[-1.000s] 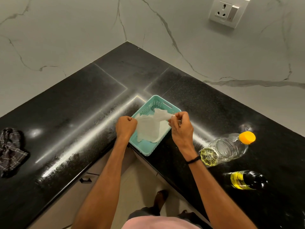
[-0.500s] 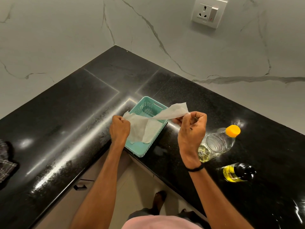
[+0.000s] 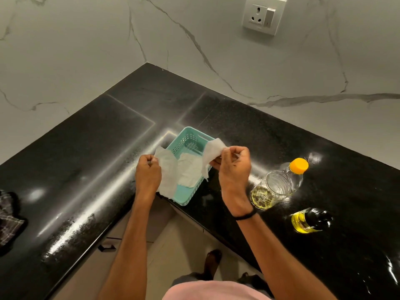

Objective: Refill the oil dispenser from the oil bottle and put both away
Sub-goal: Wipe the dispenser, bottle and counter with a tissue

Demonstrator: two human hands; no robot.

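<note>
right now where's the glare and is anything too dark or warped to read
Head view: glare streaks run across the black counter left of the basket, with a bright spot behind the oil bottle; head view: the dark top of the dispenser nearly merges with the counter; head view: wide-angle stretch skews the wall socket; nothing looks motion-blurred.

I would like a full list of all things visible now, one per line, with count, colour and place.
paper tissue: count unclear, white, held over the basket
basket: 1, teal, counter's front edge
oil bottle: 1, clear with orange cap, counter, right of the basket
oil dispenser: 1, dark with yellow oil, counter, nearer than the bottle
cloth: 1, dark checked, counter's left end
socket: 1, white, wall
counter: 1, black, corner-shaped
wristband: 1, black, right wrist
left hand: 1, pinches the tissue
right hand: 1, pinches the tissue
</note>
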